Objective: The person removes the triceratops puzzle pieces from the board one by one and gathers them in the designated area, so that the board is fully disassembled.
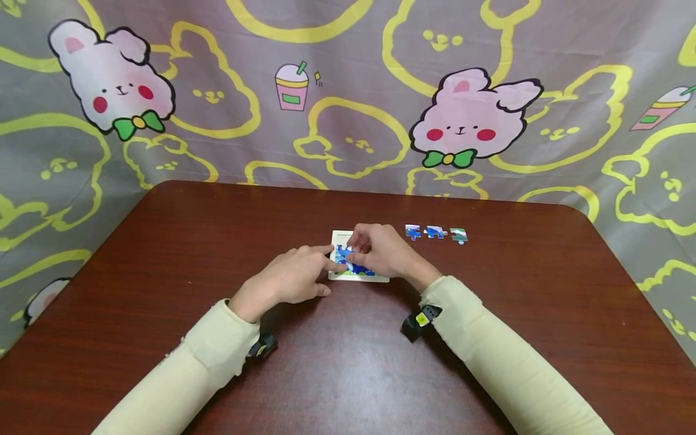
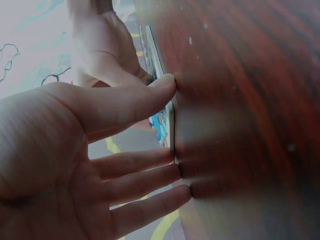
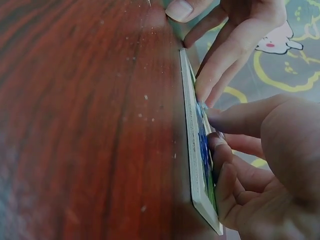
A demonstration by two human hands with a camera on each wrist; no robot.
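Observation:
A small jigsaw puzzle in a white tray (image 1: 359, 278) lies on the table, partly filled with blue and green pieces (image 1: 363, 270). My left hand (image 1: 293, 275) comes in from the left, fingers extended. Its index finger reaches onto the picture, while in the left wrist view the thumb (image 2: 162, 87) and lower fingers touch down by the tray's near side. Over the puzzle, my right hand (image 1: 383, 251) has its fingers curled and pinches a puzzle piece between thumb and fingertips, close over the tray. The fingers largely hide that piece.
Three loose puzzle pieces lie in a row right of the tray: a left one (image 1: 412, 232), a middle one (image 1: 435, 232) and a right one (image 1: 459, 235). The brown table (image 1: 348, 374) ends at a cartoon-patterned cloth (image 1: 348, 78) behind it.

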